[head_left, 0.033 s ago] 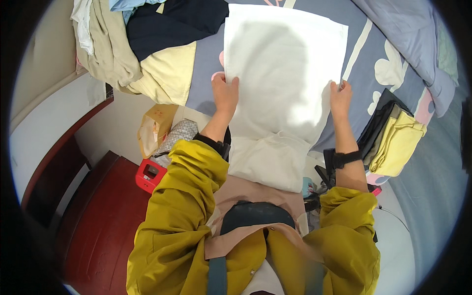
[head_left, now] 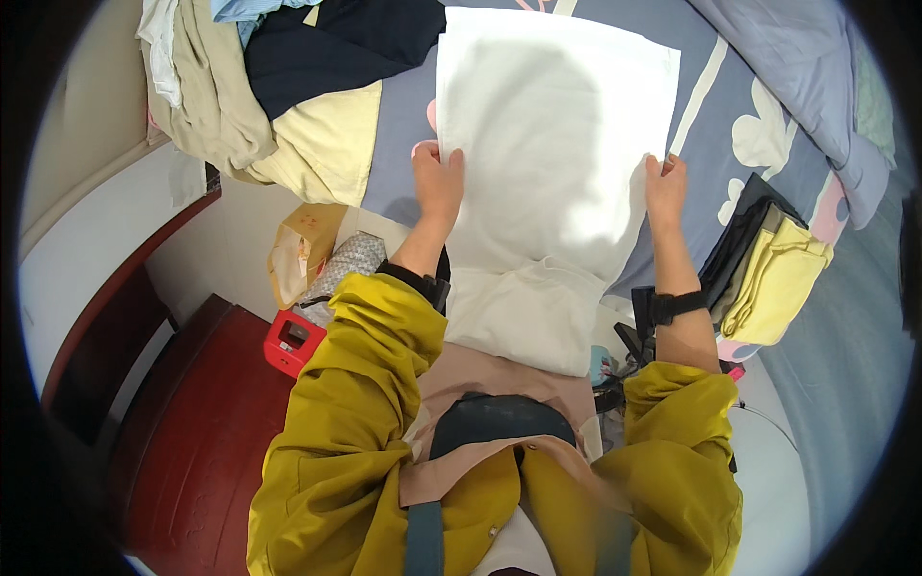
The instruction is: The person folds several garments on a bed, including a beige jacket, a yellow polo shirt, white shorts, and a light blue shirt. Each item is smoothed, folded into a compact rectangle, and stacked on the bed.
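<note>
A white garment lies spread on the bed, smooth over its far part. Its near end hangs in loose folds over the bed edge toward my lap; whether it is a shirt or trousers I cannot tell. My left hand grips its left side edge, the fingers curled round the cloth. On the opposite edge, at about the same height, my right hand pinches the fabric between thumb and fingers. A large shadow falls across the cloth's middle.
Loose beige, navy and pale yellow clothes are heaped at the far left. Folded yellow and dark clothes sit at the right. Beside the bed stand a paper bag, a red plastic item and a dark red wooden piece of furniture.
</note>
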Tool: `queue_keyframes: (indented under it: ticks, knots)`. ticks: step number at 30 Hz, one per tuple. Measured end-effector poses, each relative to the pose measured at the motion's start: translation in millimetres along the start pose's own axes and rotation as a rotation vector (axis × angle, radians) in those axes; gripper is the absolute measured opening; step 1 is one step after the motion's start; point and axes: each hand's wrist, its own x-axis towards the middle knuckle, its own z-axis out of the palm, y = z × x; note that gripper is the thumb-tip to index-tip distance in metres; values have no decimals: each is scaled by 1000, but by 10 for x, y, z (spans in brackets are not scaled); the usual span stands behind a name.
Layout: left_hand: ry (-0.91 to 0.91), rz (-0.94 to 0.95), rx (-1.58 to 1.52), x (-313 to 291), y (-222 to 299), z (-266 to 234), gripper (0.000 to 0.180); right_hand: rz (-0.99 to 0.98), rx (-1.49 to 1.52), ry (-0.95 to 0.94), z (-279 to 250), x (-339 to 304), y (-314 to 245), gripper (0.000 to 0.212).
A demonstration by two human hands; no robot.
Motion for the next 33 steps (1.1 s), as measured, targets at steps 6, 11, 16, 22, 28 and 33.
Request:
queue_keyframes:
  ticks: [6, 11, 16, 22, 28, 33]
  knots:
    - [51, 129, 106, -81, 88, -78, 15, 61, 33, -14, 35, 92, -39, 32]
    - [43, 236, 294, -55, 183, -97, 17, -9, -60, -106, -31, 49, -115, 32]
    - [-65, 185, 79, 165, 295, 6, 32, -183, 67, -144, 12, 147, -251, 32]
    - [77, 209, 143, 278, 325, 154, 40, 104, 377, -610, -90, 115, -346, 27]
    - [-35, 138, 100, 390, 228, 146, 24, 95, 67, -977, -284, -19, -332, 21]
    - [26, 258, -4, 342, 170, 69, 12, 81, 296, -775, -166, 7, -224, 23]
